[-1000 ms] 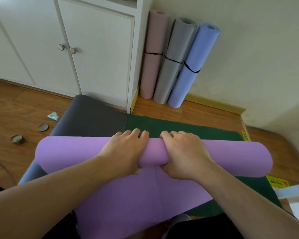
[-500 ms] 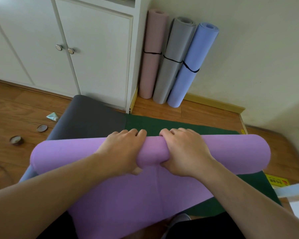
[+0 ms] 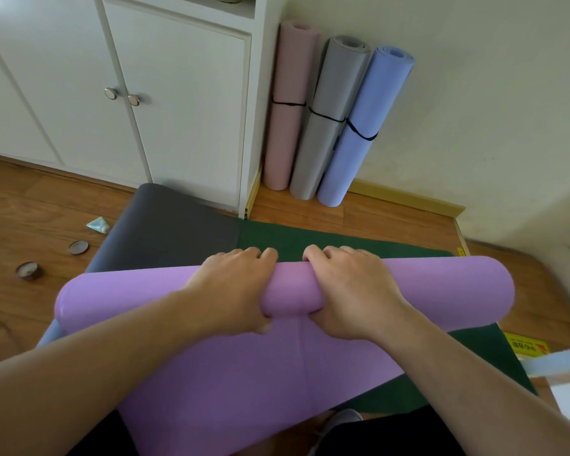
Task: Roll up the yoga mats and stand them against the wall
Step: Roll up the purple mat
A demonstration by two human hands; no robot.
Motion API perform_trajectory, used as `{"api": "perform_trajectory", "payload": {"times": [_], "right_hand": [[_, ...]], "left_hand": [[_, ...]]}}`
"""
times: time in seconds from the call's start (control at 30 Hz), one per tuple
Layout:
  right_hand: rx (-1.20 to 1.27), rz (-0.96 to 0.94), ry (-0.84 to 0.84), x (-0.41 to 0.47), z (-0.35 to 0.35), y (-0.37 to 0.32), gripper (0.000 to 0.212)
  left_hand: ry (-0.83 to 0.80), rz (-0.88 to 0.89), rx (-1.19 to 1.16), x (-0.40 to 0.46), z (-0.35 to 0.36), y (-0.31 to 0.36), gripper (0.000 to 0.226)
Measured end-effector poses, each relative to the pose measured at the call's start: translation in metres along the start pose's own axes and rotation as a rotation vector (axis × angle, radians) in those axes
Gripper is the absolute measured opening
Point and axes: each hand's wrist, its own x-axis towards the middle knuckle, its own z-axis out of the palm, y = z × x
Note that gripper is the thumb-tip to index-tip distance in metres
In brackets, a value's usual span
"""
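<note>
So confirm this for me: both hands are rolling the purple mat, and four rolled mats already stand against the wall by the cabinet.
Not four. The head view shows three rolled mats standing there: pink mat, grey mat and blue mat. The rest holds: the left hand and right hand both grip the purple mat.

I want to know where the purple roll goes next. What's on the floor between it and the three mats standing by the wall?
In the head view, the flat green mat lies beyond the purple roll, then bare wood floor up to the standing mats.
</note>
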Motion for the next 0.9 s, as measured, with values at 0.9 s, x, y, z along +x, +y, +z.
{"api": "perform_trajectory", "payload": {"times": [0.9], "right_hand": [[0.024, -0.001, -0.019, -0.001, -0.001, 0.002, 0.092]], "left_hand": [[0.120, -0.005, 0.135, 0.002, 0.006, 0.005, 0.060]]}}
